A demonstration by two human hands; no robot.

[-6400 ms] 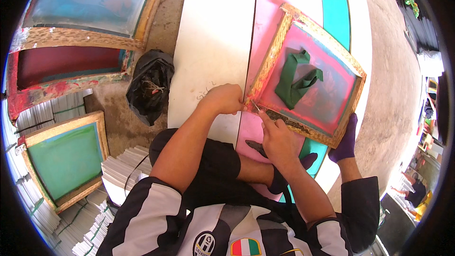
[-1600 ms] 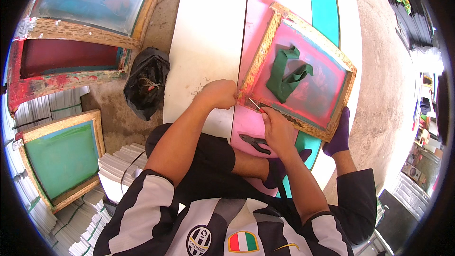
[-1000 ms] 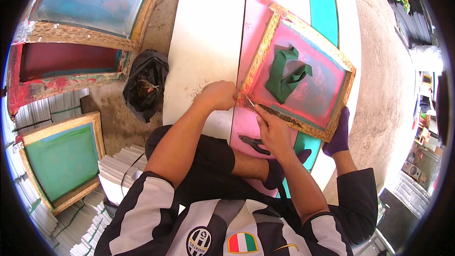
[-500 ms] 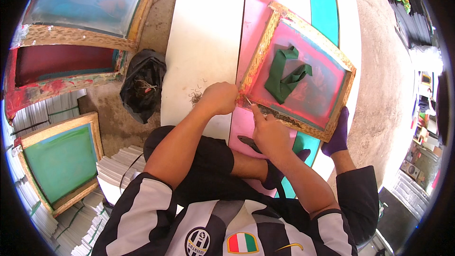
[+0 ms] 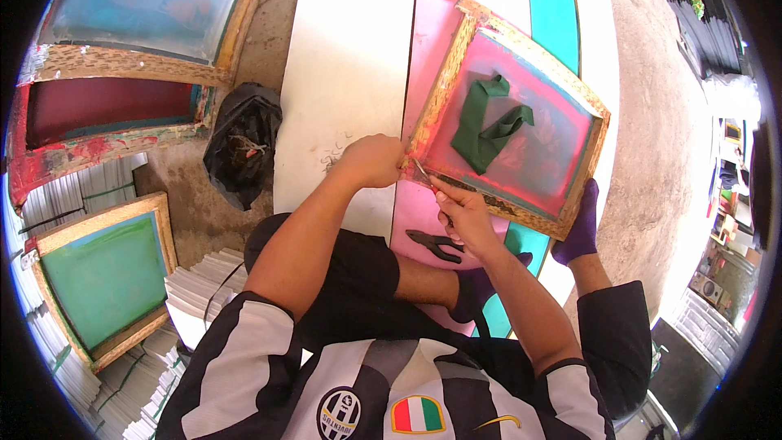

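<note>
A wooden screen-printing frame point(image 5: 444, 81) with pink-stained mesh sits tilted before me, a folded dark green cloth strip point(image 5: 472, 134) lying on its mesh. My left hand point(image 5: 373, 160) is closed at the frame's near left corner; its fingertips are partly hidden. In my closed right hand point(image 5: 464, 216) is a thin metal tool point(image 5: 422, 173), its tip against the near wooden bar beside that corner. The tool's handle is covered by my fingers, so its exact kind is unclear. Black-handled pliers point(image 5: 436, 244) lie on the pink board just below my right hand.
Small bent staples point(image 5: 334, 151) are scattered on the white board point(image 5: 342, 57) left of my left hand. A black plastic bag point(image 5: 243, 147) stands on the floor beyond it. More printing frames point(image 5: 134, 61) and stacked white sheets point(image 5: 204, 289) are at left. My socked foot point(image 5: 577, 224) touches the frame's right corner.
My right hand has turned and drawn slightly down and back, exposing more of the metal tool and the pliers. My left hand stays at the corner. The frame has shifted slightly left.
</note>
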